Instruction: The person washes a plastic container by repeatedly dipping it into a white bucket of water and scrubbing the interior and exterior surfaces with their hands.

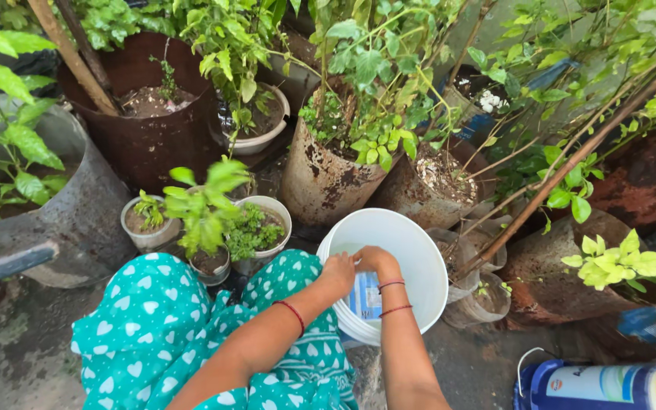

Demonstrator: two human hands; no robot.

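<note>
A white plastic bucket [419, 250] stands on the ground in front of me, among potted plants. Both my hands reach into it over the near rim. My left hand [337, 275] and my right hand [374, 260] are closed side by side on a blue-and-white packet [364, 296] that hangs down inside the bucket. Red thread bands circle both wrists. My knees, in teal cloth with white heart shapes, are just left of the bucket.
Rusty metal pots [320, 178] and small white pots [267, 220] with green plants crowd behind and left of the bucket. A large grey tub [85, 212] stands at left. A blue-and-white container [609, 386] lies at bottom right. The ground is wet concrete.
</note>
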